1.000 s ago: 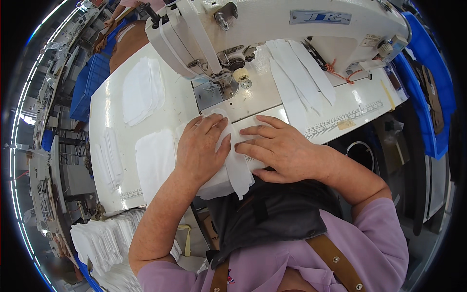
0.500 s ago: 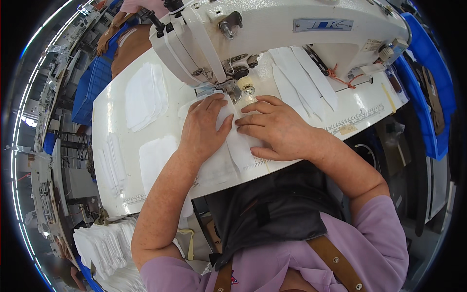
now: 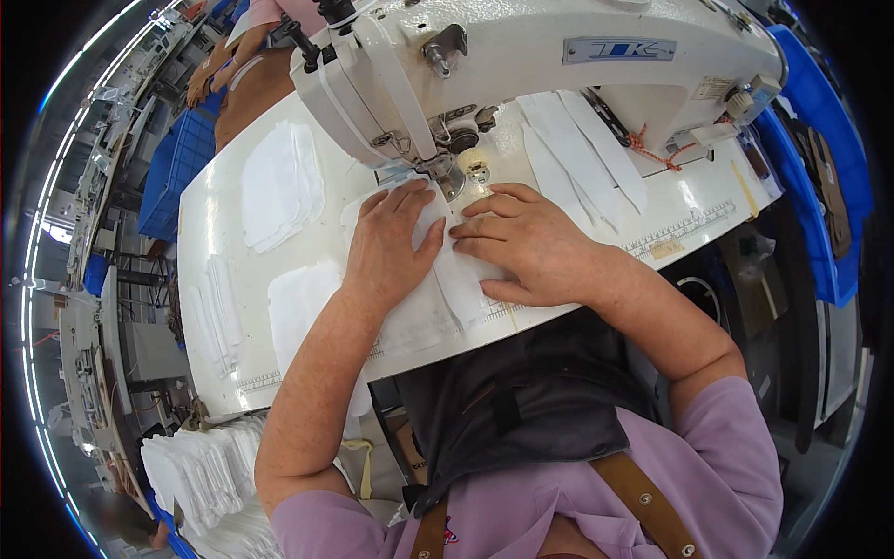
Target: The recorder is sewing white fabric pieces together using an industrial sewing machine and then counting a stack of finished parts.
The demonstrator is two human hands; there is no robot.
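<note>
The cloth (image 3: pixel 455 287) sits nearer the machine (image 3: pixel 521 48) than a second ago, on the counter (image 3: pixel 214 210); my left hand (image 3: pixel 389 256) lies on it, my right hand (image 3: pixel 535 247) by its edge, both grips loosely spread.

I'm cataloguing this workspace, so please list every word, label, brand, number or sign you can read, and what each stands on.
Wording isn't copied here, only where it stands:
Sewing machine: large letters on a blue-and-silver plate, legible but not quoted.
Pale label near its right end: too small to read.
Ruler strips on the table: too small to read.
Emblem on the shirt: no readable words.
White cloth: no lettering visible.
</note>
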